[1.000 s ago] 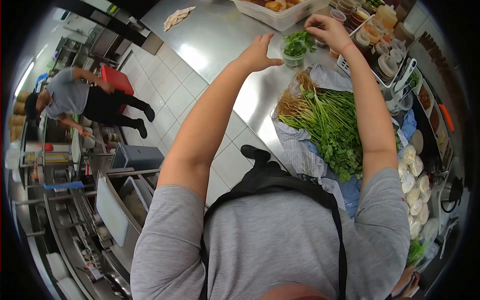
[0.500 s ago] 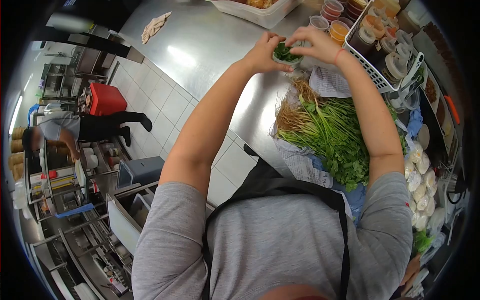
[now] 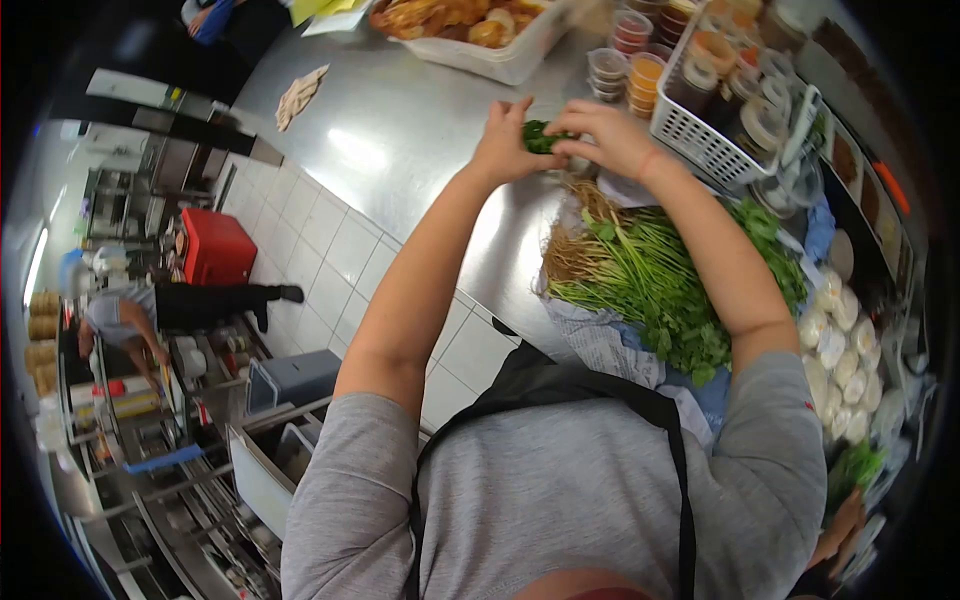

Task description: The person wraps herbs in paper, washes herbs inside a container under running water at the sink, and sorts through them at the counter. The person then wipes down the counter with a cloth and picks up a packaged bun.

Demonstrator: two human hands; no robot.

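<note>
Both my hands meet over a heap of green leaves above the steel counter. My left hand curves around the left side of the small clear tub holding the leaves, thumb in front; the tub is mostly hidden now. From the right, my right hand reaches in with bent fingers and thumb closed at the edge of the leaves. Under my right forearm lies a large bunch of coriander, its roots toward the left, on newspaper.
A white tub of brown food stands at the counter's far side. A white basket of bottles and stacked sauce cups are to the right. A cloth lies left. Wrapped white packets sit nearby. Another person stands across the aisle.
The view has shifted, showing more of the food tub. My hands have closed in around the leaves, hiding the tub's rim. The other person has shifted posture.
</note>
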